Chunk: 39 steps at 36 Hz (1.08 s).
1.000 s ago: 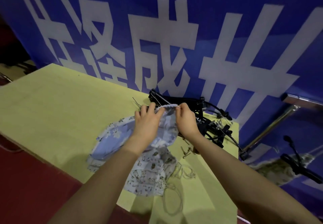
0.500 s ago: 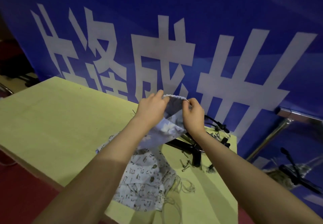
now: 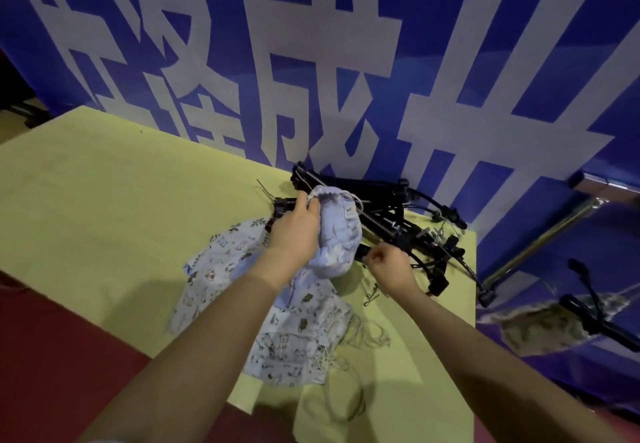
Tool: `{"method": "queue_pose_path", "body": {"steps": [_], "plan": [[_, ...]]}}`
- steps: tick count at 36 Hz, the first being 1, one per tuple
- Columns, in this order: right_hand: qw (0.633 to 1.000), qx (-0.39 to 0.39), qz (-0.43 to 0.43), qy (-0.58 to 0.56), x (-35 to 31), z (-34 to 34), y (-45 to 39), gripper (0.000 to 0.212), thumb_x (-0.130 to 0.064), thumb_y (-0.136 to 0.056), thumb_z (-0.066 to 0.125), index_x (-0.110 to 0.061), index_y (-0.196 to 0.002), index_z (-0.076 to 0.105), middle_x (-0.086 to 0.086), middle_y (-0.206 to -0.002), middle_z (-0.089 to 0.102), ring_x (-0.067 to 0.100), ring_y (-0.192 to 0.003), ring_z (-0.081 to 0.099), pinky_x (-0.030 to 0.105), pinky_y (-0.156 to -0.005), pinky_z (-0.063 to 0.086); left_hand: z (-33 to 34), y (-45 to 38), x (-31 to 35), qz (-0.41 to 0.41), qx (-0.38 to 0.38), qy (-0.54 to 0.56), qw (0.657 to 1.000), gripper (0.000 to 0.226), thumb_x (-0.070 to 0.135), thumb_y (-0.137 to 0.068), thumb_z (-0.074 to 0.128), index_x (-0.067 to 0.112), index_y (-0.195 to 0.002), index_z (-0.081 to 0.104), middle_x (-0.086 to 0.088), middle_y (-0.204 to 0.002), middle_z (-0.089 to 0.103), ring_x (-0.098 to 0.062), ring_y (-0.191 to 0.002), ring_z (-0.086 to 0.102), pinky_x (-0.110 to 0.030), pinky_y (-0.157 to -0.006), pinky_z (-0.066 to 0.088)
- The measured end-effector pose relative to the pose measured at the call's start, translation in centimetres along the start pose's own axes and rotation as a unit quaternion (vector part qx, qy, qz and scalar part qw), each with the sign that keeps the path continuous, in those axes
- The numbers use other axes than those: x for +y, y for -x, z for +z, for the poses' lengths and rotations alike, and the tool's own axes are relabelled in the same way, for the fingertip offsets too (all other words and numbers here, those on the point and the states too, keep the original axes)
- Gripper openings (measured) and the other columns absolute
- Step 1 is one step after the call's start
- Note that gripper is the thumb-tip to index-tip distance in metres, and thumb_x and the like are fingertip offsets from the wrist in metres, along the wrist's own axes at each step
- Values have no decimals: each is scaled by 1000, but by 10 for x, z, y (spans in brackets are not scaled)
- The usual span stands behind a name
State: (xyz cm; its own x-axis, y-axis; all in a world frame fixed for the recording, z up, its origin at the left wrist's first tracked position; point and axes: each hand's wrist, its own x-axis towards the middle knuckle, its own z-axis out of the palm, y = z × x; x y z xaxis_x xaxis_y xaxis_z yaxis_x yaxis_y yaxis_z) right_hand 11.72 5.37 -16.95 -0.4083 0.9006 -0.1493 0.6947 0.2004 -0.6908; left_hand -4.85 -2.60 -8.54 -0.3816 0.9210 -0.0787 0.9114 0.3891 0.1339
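The left hand (image 3: 294, 231), at the middle of the frame, grips a pale blue cloth piece (image 3: 337, 235) with a gathered drawstring rim, its fingers curled round the cloth's left edge near the top. The cloth is bunched up in front of the hangers, and its lower end reaches down to the cloth pile on the desk. The right hand (image 3: 389, 266), just below and right of the cloth, has its fingers curled tight at the near end of a black hanger bar. Whether it actually grips the bar or a string cannot be told.

A blue fabric banner with large white characters (image 3: 554, 62) fills the upper half of the frame behind the desk. The yellow-green desk (image 3: 104, 207) runs from the left edge down to the lower centre, with dark red floor (image 3: 52, 356) at the lower left. A pile of pale printed cloth pieces (image 3: 298, 335) lies on the desk under the left forearm, and loose white strings (image 3: 367, 337) trail from its right side. A heap of black plastic clip hangers (image 3: 419, 235) lies at the desk's far right corner against the banner. A chrome pole (image 3: 540, 242) slants at the right. A small metal clip (image 3: 370, 297) lies on the desk just below the right hand.
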Motion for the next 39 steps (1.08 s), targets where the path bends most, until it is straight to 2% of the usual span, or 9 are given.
{"method": "queue_pose_path", "body": {"steps": [5, 11, 15, 17, 21, 25, 33, 36, 39], "plan": [[989, -90, 33, 113, 24, 17, -4, 8, -13, -84, 60, -14, -78, 55, 10, -88, 62, 29, -81, 59, 32, -64, 44, 16, -3, -3, -11, -4, 23, 1000, 57, 2, -91, 46, 10, -144, 24, -15, -146, 21, -33, -70, 49, -35, -56, 34], [979, -104, 56, 165, 28, 35, -7, 38, -16, -87, 61, -19, -61, 33, 11, -89, 46, 33, -85, 55, 32, -65, 39, 26, -10, -3, -6, -6, 51, 999, 55, 2, -91, 45, 11, -142, 27, -14, -141, 28, -27, -69, 41, -36, -58, 33], [969, -116, 72, 208, 28, 44, -8, 9, -17, -91, 57, -8, -89, 59, 16, -105, 60, 36, -95, 60, 37, -68, 49, 30, -13, -2, -5, -8, 57, 998, 53, 3, -90, 47, 11, -140, 30, -13, -135, 32, -25, -71, 40, -36, -57, 31], [968, -110, 84, 210, 30, 48, -8, 12, -12, -92, 52, -5, -94, 62, 19, -106, 61, 36, -93, 60, 37, -69, 48, 30, -12, -1, 1, -7, 62, 998, 53, 3, -90, 46, 10, -140, 30, -13, -135, 32, -26, -74, 41, -36, -57, 30], [970, -109, 75, 204, 29, 47, -6, 21, -8, -89, 46, -13, -69, 46, 16, -91, 57, 33, -80, 55, 31, -63, 38, 32, -14, -4, 4, -6, 64, 998, 50, 4, -92, 43, 10, -141, 30, -13, -137, 32, -25, -72, 37, -36, -58, 30], [994, -50, 47, 88, 31, 40, -3, 28, -13, -88, 53, -18, -66, 35, 10, -77, 49, 29, -67, 48, 31, -57, 34, 35, -16, -6, 28, -17, 96, 995, 52, 5, -92, 44, 13, -142, 30, -10, -136, 32, -25, -74, 37, -37, -59, 29], [988, 68, -14, -139, 2, -2, 2, 11, -14, -96, 51, -5, -88, 50, 2, -64, 49, 16, -52, 42, 30, -50, 35, 39, -16, 4, 65, -45, 133, 988, 60, 4, -90, 47, 15, -145, 27, -7, -136, 33, -33, -98, 49, -37, -63, 33], [979, 109, -79, -155, -16, -12, 3, 10, -14, -95, 54, -8, -86, 54, -5, -64, 50, 4, -52, 46, 15, -50, 35, 35, -17, 6, 71, -62, 137, 986, 65, 1, -87, 50, 14, -145, 25, -7, -135, 32, -33, -100, 49, -38, -64, 36], [977, 123, -150, -92, -34, -16, 0, 6, -13, -90, 61, -10, -86, 62, -2, -77, 57, 2, -67, 51, 13, -61, 40, 30, -18, 7, 77, -81, 165, 980, 71, -2, -82, 55, 13, -145, 25, -6, -135, 33, -34, -101, 52, -42, -69, 45]]}}
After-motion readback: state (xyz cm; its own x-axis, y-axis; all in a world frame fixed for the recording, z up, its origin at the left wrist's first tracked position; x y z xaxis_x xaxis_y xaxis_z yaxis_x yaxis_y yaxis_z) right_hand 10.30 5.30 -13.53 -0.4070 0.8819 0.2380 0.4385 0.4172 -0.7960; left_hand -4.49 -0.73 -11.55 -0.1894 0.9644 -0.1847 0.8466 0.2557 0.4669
